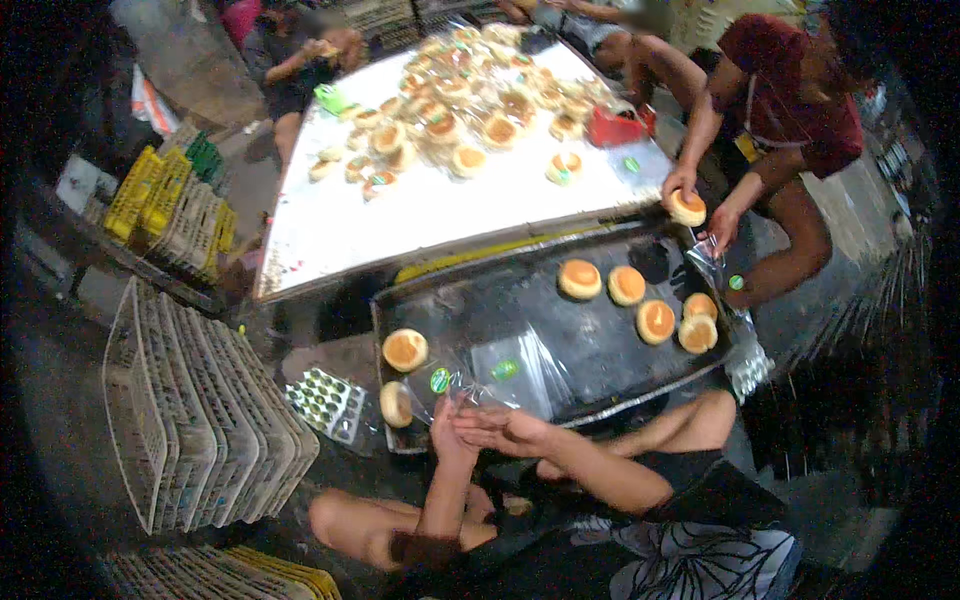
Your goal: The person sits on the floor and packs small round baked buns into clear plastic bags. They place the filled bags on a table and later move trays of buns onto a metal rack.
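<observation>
My left hand [452,433] and my right hand [501,429] meet at the near left edge of a dark metal tray [480,300]. A clear plastic bag with a green label [440,380] stretches from my fingers; my left hand seems closed on its gathered end, and my right fingers lie flat against that hand. One round bun [397,404] shows at the bag's left side; whether it is inside, I cannot tell. Another bun [405,349] sits just beyond. Flat clear bags [517,371] lie on the tray to the right. Several buns [655,322] rest at its right end.
A white table [360,240] heaped with bagged buns [450,112] stands beyond the tray. At right, a co-worker holds a bun [688,208] and a bag. Other people sit around the table. Stacked plastic crates [210,412] and a sheet of green labels [326,405] are at left.
</observation>
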Demonstrator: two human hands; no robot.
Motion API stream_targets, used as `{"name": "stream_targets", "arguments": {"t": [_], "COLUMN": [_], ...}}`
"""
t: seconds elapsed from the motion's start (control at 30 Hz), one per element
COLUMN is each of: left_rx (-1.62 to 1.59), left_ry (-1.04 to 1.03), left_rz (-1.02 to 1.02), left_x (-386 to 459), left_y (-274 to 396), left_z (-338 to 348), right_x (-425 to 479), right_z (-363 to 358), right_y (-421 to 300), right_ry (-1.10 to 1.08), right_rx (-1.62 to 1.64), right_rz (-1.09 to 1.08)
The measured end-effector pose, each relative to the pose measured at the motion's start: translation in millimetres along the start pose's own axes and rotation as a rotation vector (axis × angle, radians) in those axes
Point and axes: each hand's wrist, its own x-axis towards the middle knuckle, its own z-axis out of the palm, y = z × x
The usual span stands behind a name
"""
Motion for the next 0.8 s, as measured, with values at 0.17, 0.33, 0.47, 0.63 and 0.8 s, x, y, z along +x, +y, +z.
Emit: {"name": "stream_targets", "arguments": {"t": [0.17, 0.33, 0.47, 0.63, 0.8], "left_rx": [-0.083, -0.063, -0.072, -0.075, 0.012], "left_ry": [0.331, 0.372, 0.363, 0.443, 0.061], "left_rz": [0.316, 0.345, 0.412, 0.371, 0.186], "left_x": [11.3, 12.0, 21.3, 11.1, 10.9], "left_y": [28.7, 29.4, 44.6, 21.1, -19.1], "left_z": [1.4, -8.3, -23.2, 2.3, -1.9], "right_x": [41.9, -5.8, -28.5, -42.9, -22.0], "right_z": [-80.5, -186.4, -167.9, -22.9, 15.2], "right_y": [-131.9, -207.0, -156.2, -20.8, 19.8], "right_ry": [0.759, 1.028, 0.999, 0.44, 0.487], "right_rx": [-1.908, -2.317, -1.703, -1.972, -1.733], "right_rz": [-0.589, -0.278, -0.709, -1.196, -1.338]}}
